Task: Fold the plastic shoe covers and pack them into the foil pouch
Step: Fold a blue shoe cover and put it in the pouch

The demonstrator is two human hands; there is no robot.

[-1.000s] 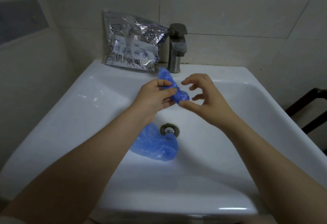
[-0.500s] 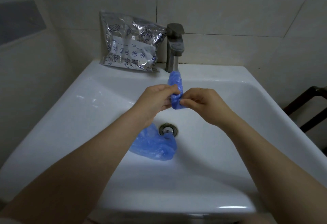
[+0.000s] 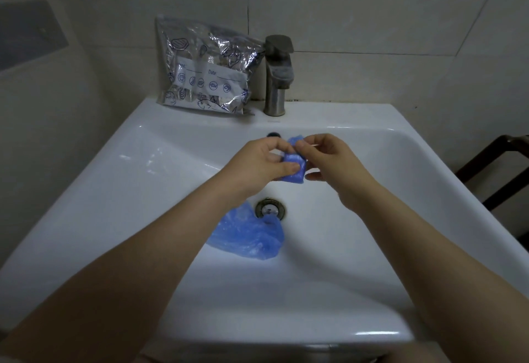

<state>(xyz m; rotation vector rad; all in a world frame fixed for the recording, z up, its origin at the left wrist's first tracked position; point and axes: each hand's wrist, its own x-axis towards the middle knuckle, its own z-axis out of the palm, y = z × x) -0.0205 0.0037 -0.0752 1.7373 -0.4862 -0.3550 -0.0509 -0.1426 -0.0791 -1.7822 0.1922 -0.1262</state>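
Above the sink [image 3: 120,179], the left hand [image 3: 257,165] and right hand [image 3: 332,162] pinch a folded shoe cover [image 3: 294,172]; a second shoe cover [image 3: 249,233] lies unfolded by the drain. Keeping the fold compressed should ease insertion into the foil pouch [image 3: 206,67] by the tap.

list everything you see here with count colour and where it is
folded shoe cover: 1, blue, pinched between both hands above the basin
loose shoe cover: 1, blue, crumpled in the basin beside the drain
foil pouch: 1, silver with dark print, leaning on the wall at the sink's back left
sink: 1, white, fills the middle
drain: 1, metal, basin bottom
faucet: 1, grey metal, back ledge
dark frame: 1, far right
left hand: 1
right hand: 1
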